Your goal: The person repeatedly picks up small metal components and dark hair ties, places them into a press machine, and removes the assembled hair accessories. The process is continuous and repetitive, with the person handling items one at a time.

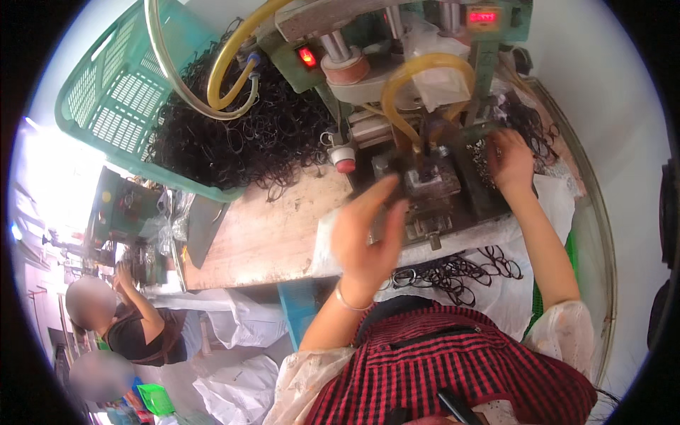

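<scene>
A green press machine [418, 85] stands before me, with a metal fixture [432, 180] low in its middle. Just left of the fixture is my left hand [365, 237], smeared by motion, its thumb and forefinger apart and nothing visible between them. At the right, my right hand [513, 161] reaches over a dark tray [485, 202] that holds small silvery pieces [482, 161]. Its fingers are bent together at the pieces; what they hold, if anything, is hidden. Several black loops [457, 276] lie on white cloth between the machine and my lap.
A green basket [106, 106] at the left spills a heap of black loops [241, 120] onto the wooden table [273, 227]. More loops [528, 124] lie at the right. A yellow hose [425, 60] arches over the fixture beside a red button [345, 165]. Two people are at lower left.
</scene>
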Motion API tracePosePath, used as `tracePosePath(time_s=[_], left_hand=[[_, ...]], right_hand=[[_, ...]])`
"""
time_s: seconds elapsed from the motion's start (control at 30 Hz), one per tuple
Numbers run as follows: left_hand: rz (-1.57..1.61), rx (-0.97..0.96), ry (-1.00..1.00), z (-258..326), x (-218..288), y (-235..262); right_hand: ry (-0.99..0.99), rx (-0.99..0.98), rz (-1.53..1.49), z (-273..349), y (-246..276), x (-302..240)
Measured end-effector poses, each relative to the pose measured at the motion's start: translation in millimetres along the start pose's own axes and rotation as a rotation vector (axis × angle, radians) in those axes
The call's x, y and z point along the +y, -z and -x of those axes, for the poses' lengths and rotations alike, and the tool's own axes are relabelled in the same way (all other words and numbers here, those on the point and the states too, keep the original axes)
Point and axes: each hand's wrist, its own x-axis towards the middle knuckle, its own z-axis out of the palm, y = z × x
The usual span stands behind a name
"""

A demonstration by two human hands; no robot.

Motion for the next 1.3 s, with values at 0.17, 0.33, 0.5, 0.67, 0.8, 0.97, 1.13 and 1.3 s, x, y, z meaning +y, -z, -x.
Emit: tracePosePath(time_s=[0.17, 0.33, 0.5, 0.67, 0.8, 0.97, 1.13, 1.3], left_hand=[[-0.412, 0.179, 0.372, 40, -166, 74], [-0.833, -0.021, 0.477, -15, -254, 86], [-0.947, -0.023, 0.723, -14, -295, 45], [-0.850, -0.140, 0.635, 48, -276, 48], [-0.521, -0.357, 0.727, 57, -225, 77], [-0.534, -0.325, 0.587, 53, -233, 110], [-0.051, 0.123, 0.732, 54, -158, 78], [0.464, 0.225, 0.389, -6, -74, 53]], right_hand=[[-0.394, -0.065, -0.332, 21, 34, -14], [-0.349, -0.026, -0.482, 13, 34, -38], [-0.334, -0.014, -0.464, 16, 16, -30], [-0.541, 0.077, -0.492, 57, 47, -12], [-0.437, -0.052, -0.606, 50, 77, -39], [-0.111, -0.063, -0.744, -9, 67, -105], [-0.305, -0.011, -1.022, 4, 36, -129], [-0.416, -0.098, -1.273, 0, 34, -130]])
